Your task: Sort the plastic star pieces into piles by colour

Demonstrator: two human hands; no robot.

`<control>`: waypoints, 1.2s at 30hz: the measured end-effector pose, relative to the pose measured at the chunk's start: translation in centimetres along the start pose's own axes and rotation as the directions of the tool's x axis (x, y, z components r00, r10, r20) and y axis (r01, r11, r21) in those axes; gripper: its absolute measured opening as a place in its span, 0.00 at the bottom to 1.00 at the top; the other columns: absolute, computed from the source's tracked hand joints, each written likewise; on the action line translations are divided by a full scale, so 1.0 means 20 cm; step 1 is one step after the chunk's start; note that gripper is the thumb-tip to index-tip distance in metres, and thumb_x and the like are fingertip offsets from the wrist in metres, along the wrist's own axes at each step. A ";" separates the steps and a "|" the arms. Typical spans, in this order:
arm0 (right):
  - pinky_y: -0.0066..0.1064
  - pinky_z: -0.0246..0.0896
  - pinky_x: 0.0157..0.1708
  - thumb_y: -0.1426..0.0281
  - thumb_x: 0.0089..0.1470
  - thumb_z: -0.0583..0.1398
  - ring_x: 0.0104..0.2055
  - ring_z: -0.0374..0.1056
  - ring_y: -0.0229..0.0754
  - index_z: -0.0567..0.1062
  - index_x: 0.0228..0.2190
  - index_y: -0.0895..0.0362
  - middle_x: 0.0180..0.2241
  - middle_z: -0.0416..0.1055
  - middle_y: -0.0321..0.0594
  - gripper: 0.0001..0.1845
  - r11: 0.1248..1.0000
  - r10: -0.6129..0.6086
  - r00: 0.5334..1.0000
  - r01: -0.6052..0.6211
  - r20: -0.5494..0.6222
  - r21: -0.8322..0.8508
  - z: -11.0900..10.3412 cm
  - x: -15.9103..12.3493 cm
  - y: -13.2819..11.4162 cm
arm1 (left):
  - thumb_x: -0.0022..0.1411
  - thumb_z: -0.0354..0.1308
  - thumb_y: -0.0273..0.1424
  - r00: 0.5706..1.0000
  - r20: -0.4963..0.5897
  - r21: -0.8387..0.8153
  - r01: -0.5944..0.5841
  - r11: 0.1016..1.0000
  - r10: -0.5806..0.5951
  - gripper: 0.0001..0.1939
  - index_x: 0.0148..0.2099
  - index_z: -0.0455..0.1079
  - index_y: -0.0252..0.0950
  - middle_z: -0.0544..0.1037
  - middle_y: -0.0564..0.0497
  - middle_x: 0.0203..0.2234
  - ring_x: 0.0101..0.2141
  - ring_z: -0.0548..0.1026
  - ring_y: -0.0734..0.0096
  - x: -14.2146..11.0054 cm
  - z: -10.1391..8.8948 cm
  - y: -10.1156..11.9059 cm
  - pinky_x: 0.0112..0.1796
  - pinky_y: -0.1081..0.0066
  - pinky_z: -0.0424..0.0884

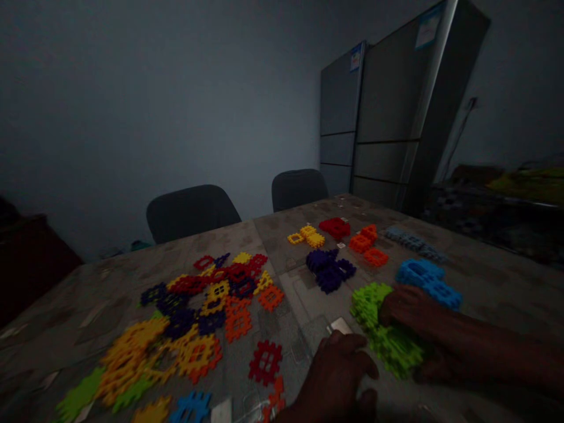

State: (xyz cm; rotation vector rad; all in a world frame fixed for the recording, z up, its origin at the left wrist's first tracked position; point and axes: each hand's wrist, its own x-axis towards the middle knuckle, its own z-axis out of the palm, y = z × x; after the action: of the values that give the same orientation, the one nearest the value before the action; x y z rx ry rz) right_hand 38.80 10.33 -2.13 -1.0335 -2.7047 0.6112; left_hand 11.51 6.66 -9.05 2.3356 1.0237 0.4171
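Note:
In the head view my right hand (408,308) reaches in from the right onto a cluster of lime-green interlocking tiles (390,343). Its fingers curl over the tiles' right side, and some fingertips are hidden. My left hand (337,373) is low over the table at bottom centre, slightly blurred, with fingers bent but apart and nothing seen in them. Just beyond its fingertips lies a small pale card (339,326). A dark red window tile (265,361) lies left of that hand, near an orange-red piece (277,399).
Sorted groups stand beyond: purple tiles (328,270), blue tiles (427,281), orange tiles (365,239), red tiles (335,227), yellow tiles (312,237), grey tiles (412,242). A mixed pile (218,291) spreads leftward. Two chairs (191,211) and tall cabinets (388,111) stand behind the table (291,305).

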 end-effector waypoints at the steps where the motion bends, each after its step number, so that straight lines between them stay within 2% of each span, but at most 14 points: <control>1: 0.52 0.61 0.58 0.69 0.43 0.72 0.61 0.61 0.63 0.74 0.54 0.51 0.55 0.71 0.47 0.35 1.000 0.022 0.999 -0.022 0.034 0.005 0.00 0.01 -0.01 | 0.61 0.69 0.34 1.000 0.006 0.007 0.001 1.000 -0.002 0.16 0.52 0.78 0.41 0.73 0.45 0.64 0.60 0.71 0.48 0.00 0.00 0.00 0.59 0.48 0.67; 3: 0.53 0.61 0.58 0.68 0.43 0.72 0.61 0.61 0.65 0.74 0.53 0.52 0.55 0.71 0.49 0.34 0.999 0.052 0.996 -0.052 0.076 0.004 -0.01 0.02 -0.01 | 0.60 0.70 0.33 0.999 0.033 0.027 0.000 1.000 -0.001 0.16 0.51 0.78 0.41 0.73 0.46 0.63 0.58 0.72 0.48 0.01 -0.01 0.01 0.57 0.49 0.69; 6: 0.55 0.60 0.59 0.67 0.44 0.72 0.63 0.59 0.67 0.74 0.53 0.52 0.56 0.71 0.49 0.33 0.999 0.034 0.997 -0.035 0.074 0.010 -0.01 0.02 0.00 | 0.60 0.70 0.34 0.997 0.079 0.059 -0.015 0.998 0.010 0.16 0.50 0.78 0.41 0.74 0.46 0.63 0.56 0.73 0.49 0.02 -0.01 0.02 0.55 0.50 0.70; 9: 0.55 0.58 0.60 0.67 0.46 0.70 0.64 0.59 0.65 0.73 0.54 0.51 0.57 0.71 0.49 0.32 1.000 0.016 0.997 -0.016 0.075 0.005 0.00 0.00 0.00 | 0.62 0.69 0.36 0.997 0.074 0.078 -0.042 0.996 0.037 0.15 0.51 0.78 0.42 0.74 0.47 0.62 0.55 0.74 0.49 0.02 -0.01 0.03 0.54 0.49 0.70; 12: 0.55 0.57 0.61 0.70 0.47 0.68 0.63 0.60 0.63 0.73 0.54 0.51 0.57 0.70 0.48 0.31 0.999 0.050 0.993 -0.050 0.105 -0.002 -0.01 0.00 -0.01 | 0.63 0.69 0.37 0.996 0.080 0.092 -0.056 0.994 0.048 0.15 0.51 0.77 0.43 0.74 0.47 0.63 0.54 0.74 0.50 0.02 0.00 0.02 0.54 0.49 0.70; 18: 0.54 0.57 0.61 0.69 0.45 0.70 0.65 0.57 0.65 0.71 0.55 0.50 0.59 0.69 0.47 0.34 0.999 0.053 0.995 -0.053 0.083 -0.004 0.01 0.00 0.01 | 0.62 0.69 0.31 1.000 0.005 0.071 -0.014 0.997 0.014 0.14 0.50 0.77 0.40 0.74 0.46 0.62 0.57 0.73 0.51 0.01 0.02 0.01 0.55 0.51 0.70; 22: 0.54 0.57 0.62 0.71 0.45 0.69 0.65 0.57 0.64 0.71 0.55 0.48 0.58 0.69 0.45 0.35 0.998 0.066 0.994 -0.065 0.086 -0.006 0.02 -0.01 0.02 | 0.62 0.70 0.32 1.000 0.021 0.071 -0.019 0.997 0.018 0.13 0.49 0.78 0.40 0.75 0.47 0.62 0.56 0.73 0.50 0.01 0.01 0.02 0.55 0.49 0.71; 27: 0.56 0.56 0.62 0.71 0.44 0.68 0.63 0.58 0.64 0.72 0.54 0.50 0.57 0.70 0.47 0.33 0.996 0.089 0.990 -0.088 0.106 -0.017 0.00 0.01 -0.02 | 0.63 0.70 0.33 0.999 0.014 0.105 -0.049 0.993 0.048 0.13 0.50 0.77 0.41 0.76 0.48 0.61 0.55 0.75 0.51 0.01 0.01 0.02 0.53 0.50 0.72; 31: 0.54 0.58 0.60 0.73 0.43 0.68 0.60 0.60 0.63 0.73 0.51 0.51 0.54 0.71 0.47 0.31 0.994 0.108 0.986 -0.106 0.126 -0.025 -0.03 0.02 -0.07 | 0.63 0.71 0.33 0.990 -0.055 0.202 -0.117 0.972 0.130 0.13 0.49 0.77 0.40 0.77 0.47 0.59 0.52 0.77 0.52 0.00 0.08 -0.03 0.49 0.55 0.75; 36: 0.52 0.59 0.59 0.73 0.42 0.68 0.58 0.63 0.60 0.73 0.51 0.50 0.52 0.72 0.45 0.32 0.998 0.056 0.995 -0.056 0.077 -0.003 -0.01 0.03 -0.05 | 0.64 0.71 0.38 0.939 -0.152 0.343 -0.244 0.907 0.310 0.12 0.47 0.77 0.42 0.83 0.50 0.50 0.43 0.80 0.58 0.00 0.20 -0.11 0.40 0.64 0.73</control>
State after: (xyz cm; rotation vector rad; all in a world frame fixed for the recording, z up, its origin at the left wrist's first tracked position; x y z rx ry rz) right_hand 37.90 10.13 -1.46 -1.1113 -2.7503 0.6730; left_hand 12.21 6.49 -13.67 2.7960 0.9028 0.6543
